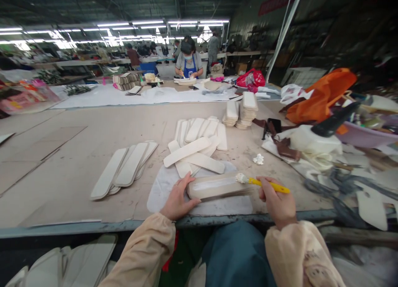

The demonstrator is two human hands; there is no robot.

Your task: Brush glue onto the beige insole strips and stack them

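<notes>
A stack of long, rounded beige strips (222, 186) lies in front of me on a white sheet (158, 191). My left hand (179, 199) rests at the stack's left end, thumb and fingers spread around its corner. Gripped in my right hand (277, 199) is a brush with a yellow handle (281, 188). White paste covers its bristles, which touch the top strip near its right end. A wet white streak runs along that strip. Just behind the stack, loose white strips (187, 151) lie crossed over one another. A small white lump (258, 159) sits beyond the brush.
Fanned strips (130, 165) lie to the left, and upright-looking piles (247, 109) stand at the back right. A white container with a black spout (314, 144), grey scissors-like handles and an orange bag (323, 96) crowd the right. Across the table a person in a blue apron (189, 67) works.
</notes>
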